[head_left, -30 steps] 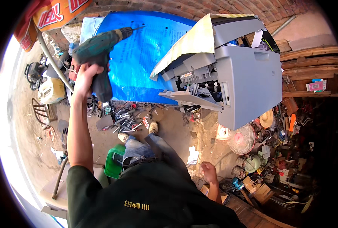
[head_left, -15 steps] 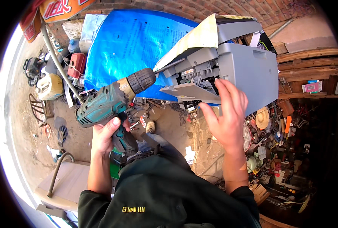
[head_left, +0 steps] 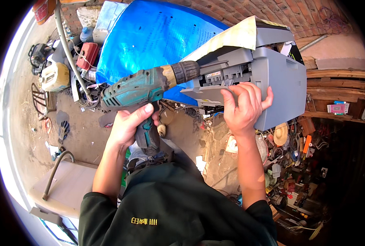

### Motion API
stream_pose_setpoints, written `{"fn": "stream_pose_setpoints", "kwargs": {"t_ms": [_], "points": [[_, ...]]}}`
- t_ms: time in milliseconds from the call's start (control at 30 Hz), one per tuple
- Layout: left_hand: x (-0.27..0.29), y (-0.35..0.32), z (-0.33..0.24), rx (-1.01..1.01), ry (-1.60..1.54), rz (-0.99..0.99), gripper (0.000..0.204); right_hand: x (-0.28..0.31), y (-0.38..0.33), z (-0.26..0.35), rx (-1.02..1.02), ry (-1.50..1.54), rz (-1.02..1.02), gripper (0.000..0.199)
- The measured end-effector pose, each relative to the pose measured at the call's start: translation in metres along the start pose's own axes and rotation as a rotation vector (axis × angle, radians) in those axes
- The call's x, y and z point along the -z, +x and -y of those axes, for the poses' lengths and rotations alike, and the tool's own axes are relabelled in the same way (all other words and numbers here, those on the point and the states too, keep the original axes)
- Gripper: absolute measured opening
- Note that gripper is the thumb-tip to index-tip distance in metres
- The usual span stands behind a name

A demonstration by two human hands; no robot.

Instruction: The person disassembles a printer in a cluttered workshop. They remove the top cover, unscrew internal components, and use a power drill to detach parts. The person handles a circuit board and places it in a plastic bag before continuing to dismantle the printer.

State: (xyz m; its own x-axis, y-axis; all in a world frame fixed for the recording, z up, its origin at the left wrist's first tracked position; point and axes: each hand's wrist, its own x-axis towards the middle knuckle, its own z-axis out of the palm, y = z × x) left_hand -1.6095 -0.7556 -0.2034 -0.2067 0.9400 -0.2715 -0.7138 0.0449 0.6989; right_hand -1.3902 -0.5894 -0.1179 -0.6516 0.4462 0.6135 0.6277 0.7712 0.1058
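My left hand (head_left: 127, 127) is closed round the handle of a teal and black cordless drill (head_left: 137, 88), worn and dusty. Its long bit (head_left: 214, 64) points right, its tip at the opening of a grey printer (head_left: 283, 82). A flap (head_left: 209, 95) on the printer's near side hangs open, showing grey and black inner parts. My right hand (head_left: 246, 108) is at the flap's right end, thumb on its face and fingers curled over its edge; the little finger sticks out towards the grey side panel. The fingertips are partly hidden.
The printer rests on a blue plastic sheet (head_left: 149, 37), a yellowish cloth (head_left: 231, 37) draped over it. A brick wall (head_left: 272, 14) stands behind. At left are a red toolbox (head_left: 88, 55), a yellowish jerrycan (head_left: 55, 78) and a pole (head_left: 63, 37); clutter, a fan and a straw hat (head_left: 280, 134) lie right.
The drill has moved right and up, bringing its bit to the printer's opening. My right hand has gone from spread fingers to curling over the flap. The view has shifted slightly.
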Motion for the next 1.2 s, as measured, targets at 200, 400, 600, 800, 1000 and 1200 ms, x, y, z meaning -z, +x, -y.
{"fn": "stream_pose_setpoints", "kwargs": {"t_ms": [200, 400, 600, 800, 1000, 1200], "points": [[0.001, 0.007, 0.007, -0.008, -0.007, -0.001, 0.032, -0.001, 0.007, -0.002, 0.041, 0.017, -0.008, 0.013], [-0.001, 0.001, 0.01, 0.053, -0.039, -0.021, 0.026, 0.01, -0.002, 0.003, -0.006, -0.009, 0.081, 0.011], [-0.018, -0.004, 0.002, 0.137, -0.077, 0.007, 0.03, 0.027, -0.006, 0.003, 0.006, 0.106, 0.167, 0.024], [-0.04, -0.007, -0.005, 0.172, -0.1, 0.029, 0.038, 0.058, 0.0, -0.008, -0.029, 0.155, 0.064, 0.031], [-0.068, -0.004, -0.019, 0.191, -0.097, 0.04, 0.039, 0.064, 0.002, -0.033, -0.172, 0.081, 0.087, 0.037], [-0.081, 0.001, -0.017, 0.208, -0.157, 0.019, 0.037, 0.058, -0.002, -0.036, -0.191, 0.112, 0.074, 0.038]]}}
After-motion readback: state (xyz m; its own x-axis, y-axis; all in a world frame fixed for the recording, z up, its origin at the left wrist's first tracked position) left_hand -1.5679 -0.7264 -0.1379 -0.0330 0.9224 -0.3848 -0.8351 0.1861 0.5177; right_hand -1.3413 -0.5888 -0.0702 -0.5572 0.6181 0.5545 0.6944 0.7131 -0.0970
